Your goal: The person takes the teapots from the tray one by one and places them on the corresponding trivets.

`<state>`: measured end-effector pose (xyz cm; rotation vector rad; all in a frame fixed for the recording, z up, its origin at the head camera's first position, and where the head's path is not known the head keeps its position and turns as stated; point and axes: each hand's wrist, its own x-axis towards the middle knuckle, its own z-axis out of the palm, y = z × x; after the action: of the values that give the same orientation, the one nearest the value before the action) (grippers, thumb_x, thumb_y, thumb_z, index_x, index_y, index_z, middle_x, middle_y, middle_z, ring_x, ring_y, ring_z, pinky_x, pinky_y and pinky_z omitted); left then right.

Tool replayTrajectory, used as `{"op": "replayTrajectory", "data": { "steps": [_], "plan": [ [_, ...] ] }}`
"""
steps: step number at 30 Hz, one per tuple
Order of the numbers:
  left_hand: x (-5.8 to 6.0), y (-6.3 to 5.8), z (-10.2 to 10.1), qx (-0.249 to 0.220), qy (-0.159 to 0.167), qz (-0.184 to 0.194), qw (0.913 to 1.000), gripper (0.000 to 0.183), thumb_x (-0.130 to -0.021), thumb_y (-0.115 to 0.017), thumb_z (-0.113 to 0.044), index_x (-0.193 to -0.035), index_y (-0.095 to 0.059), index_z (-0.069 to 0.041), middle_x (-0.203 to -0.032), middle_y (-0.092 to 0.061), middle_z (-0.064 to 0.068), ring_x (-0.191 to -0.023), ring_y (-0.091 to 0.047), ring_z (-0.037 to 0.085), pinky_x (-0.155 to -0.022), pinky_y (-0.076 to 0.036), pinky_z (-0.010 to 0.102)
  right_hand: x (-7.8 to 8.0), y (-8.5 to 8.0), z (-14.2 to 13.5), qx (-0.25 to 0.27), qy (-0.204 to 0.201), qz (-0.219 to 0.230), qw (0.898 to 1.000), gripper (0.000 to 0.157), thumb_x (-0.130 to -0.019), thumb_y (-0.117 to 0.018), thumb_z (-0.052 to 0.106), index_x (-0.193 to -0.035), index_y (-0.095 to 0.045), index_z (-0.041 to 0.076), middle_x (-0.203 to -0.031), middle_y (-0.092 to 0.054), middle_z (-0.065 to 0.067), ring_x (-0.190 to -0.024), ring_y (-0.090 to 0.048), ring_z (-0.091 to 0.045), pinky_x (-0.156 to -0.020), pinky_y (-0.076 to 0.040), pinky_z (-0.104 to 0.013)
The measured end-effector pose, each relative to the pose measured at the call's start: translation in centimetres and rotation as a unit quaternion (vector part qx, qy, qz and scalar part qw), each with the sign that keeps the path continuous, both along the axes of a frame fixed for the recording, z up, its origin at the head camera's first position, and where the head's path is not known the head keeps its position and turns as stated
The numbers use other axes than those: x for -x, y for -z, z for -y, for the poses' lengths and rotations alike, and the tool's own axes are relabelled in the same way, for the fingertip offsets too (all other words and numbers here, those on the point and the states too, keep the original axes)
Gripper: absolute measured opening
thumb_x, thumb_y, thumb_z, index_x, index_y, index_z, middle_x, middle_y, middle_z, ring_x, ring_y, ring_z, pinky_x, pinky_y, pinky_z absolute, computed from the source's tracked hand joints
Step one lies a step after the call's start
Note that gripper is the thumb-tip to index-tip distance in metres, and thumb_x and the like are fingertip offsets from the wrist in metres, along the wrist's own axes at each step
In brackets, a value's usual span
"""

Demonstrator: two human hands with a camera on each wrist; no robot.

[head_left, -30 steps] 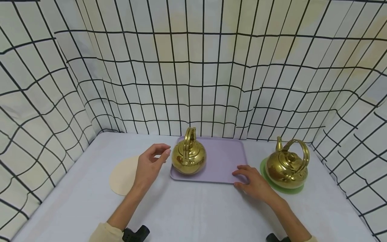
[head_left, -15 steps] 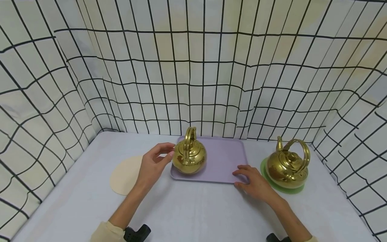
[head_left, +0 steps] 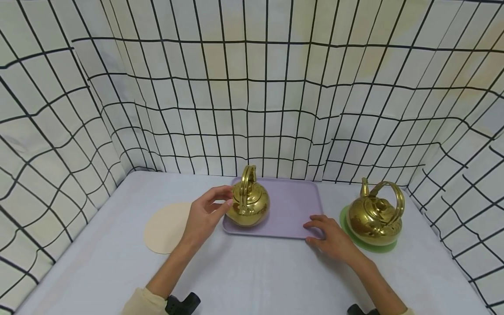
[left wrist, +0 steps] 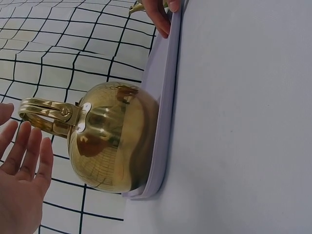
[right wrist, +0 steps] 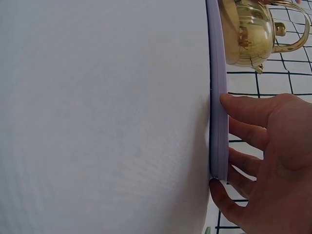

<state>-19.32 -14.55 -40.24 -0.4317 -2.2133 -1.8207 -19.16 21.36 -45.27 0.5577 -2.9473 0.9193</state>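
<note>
A brass kettle [head_left: 248,203] with an upright handle sits on the left part of a lilac tray [head_left: 295,210]. My left hand [head_left: 206,210] is at its left side in the head view, overlapping the body's edge. In the left wrist view the left hand [left wrist: 24,180] has loosely bent fingers beside the handle, a gap between them and the kettle [left wrist: 112,136]. My right hand [head_left: 330,238] holds the tray's front right corner. In the right wrist view its thumb [right wrist: 246,108] meets the front rim, and other fingers reach over the tray.
A second brass kettle [head_left: 374,218] stands on a green round mat [head_left: 383,248] at the right. On the left a cream round mat [head_left: 163,229] lies flat on the white tablecloth [head_left: 252,275]. Black grid-lined white cloth [head_left: 275,100] walls in the back and sides.
My left hand has moved rightward, closer to the kettle on the tray. The right hand, tray and both kettles have stayed in place.
</note>
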Motion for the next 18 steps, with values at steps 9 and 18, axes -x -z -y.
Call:
{"op": "replayTrajectory", "data": {
  "steps": [9,18],
  "plan": [
    [0.06,0.05,-0.37,-0.003,0.011,-0.003,0.9999,0.037,-0.097,-0.071,-0.008,-0.133,-0.065,0.001,-0.125,-0.069,0.021,-0.107,-0.065,0.002,-0.09,-0.057,0.022,-0.03,0.1,-0.05,0.0,0.0,-0.01,1.0,0.03,-0.091,-0.079,0.019,-0.12,-0.074,0.013,-0.143,-0.062,-0.019,-0.135,-0.055,-0.047,-0.11,-0.046,-0.064],
    [0.1,0.01,-0.81,-0.011,0.019,0.001,0.9998,0.036,-0.096,-0.072,-0.006,-0.131,-0.067,-0.002,-0.13,-0.069,0.018,-0.108,-0.066,0.004,-0.09,-0.057,0.021,-0.07,0.06,0.07,-0.004,0.005,0.001,1.0,0.031,-0.092,-0.078,0.02,-0.122,-0.074,0.013,-0.145,-0.061,-0.019,-0.137,-0.053,-0.047,-0.113,-0.044,-0.064]
  ]
}}
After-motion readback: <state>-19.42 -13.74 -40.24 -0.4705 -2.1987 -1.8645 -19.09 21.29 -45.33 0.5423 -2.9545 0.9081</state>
